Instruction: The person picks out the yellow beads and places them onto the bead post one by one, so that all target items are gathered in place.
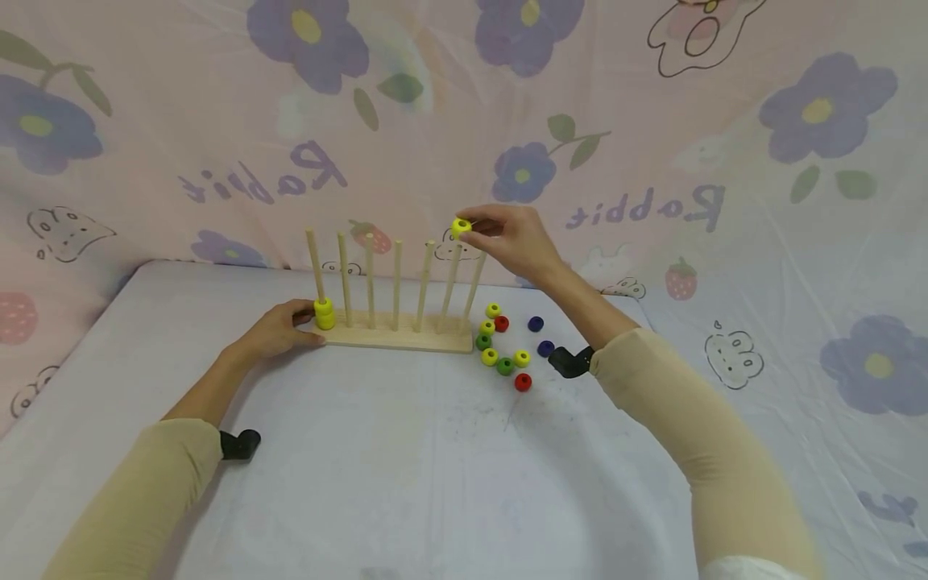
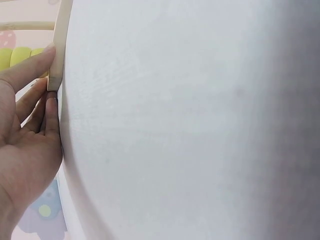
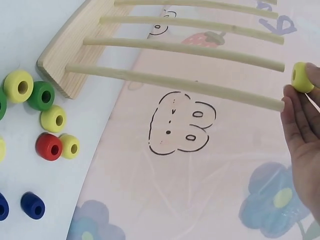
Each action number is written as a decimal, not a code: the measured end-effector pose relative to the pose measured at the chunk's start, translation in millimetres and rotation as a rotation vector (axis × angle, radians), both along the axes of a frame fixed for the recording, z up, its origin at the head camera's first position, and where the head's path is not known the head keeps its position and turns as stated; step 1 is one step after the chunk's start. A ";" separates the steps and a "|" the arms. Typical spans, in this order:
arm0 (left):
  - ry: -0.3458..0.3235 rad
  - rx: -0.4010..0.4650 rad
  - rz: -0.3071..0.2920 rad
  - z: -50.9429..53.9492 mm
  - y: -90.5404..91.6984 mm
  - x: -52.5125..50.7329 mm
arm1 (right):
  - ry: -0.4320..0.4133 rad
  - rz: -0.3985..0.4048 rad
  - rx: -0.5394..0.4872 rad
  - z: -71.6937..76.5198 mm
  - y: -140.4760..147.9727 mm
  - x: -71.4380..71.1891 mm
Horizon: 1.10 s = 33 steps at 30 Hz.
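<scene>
A wooden peg rack with a row of upright pegs stands on the table. Its leftmost peg carries a short stack of yellow beads. My left hand grips the left end of the base, thumb along the front side in the left wrist view and the other fingers around the end. My right hand is raised near the tops of the right-hand pegs, pinching one yellow bead between thumb and fingers. In the right wrist view that bead is just beyond the peg tips and apart from them.
Loose beads lie right of the rack: several yellow ones, green beads, red beads and dark blue beads. A white cloth covers the table. Behind hangs a printed pink curtain with flowers and rabbits.
</scene>
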<state>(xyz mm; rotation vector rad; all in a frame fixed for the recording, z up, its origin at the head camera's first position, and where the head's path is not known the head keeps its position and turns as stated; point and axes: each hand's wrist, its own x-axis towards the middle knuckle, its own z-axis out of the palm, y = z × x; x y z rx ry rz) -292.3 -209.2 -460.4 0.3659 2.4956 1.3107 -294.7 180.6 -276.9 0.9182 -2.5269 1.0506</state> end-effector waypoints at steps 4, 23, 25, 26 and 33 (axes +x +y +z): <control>-0.005 0.001 0.002 0.1 0.0 0.9 | -0.004 0.000 0.021 1.9 -7.9 -0.1; 0.003 -0.003 -0.004 -3.8 -1.3 -2.3 | -0.064 0.065 -0.009 4.1 -41.8 -3.1; -0.002 -0.001 -0.002 -4.8 -1.8 -3.0 | -0.063 0.071 -0.008 4.1 -45.3 -3.3; -0.005 -0.002 -0.002 -5.5 -2.2 -3.4 | -0.063 0.073 -0.007 4.0 -47.0 -3.6; -0.005 -0.003 0.001 -7.6 -3.5 -3.5 | -0.062 0.097 -0.021 2.0 -60.4 -5.6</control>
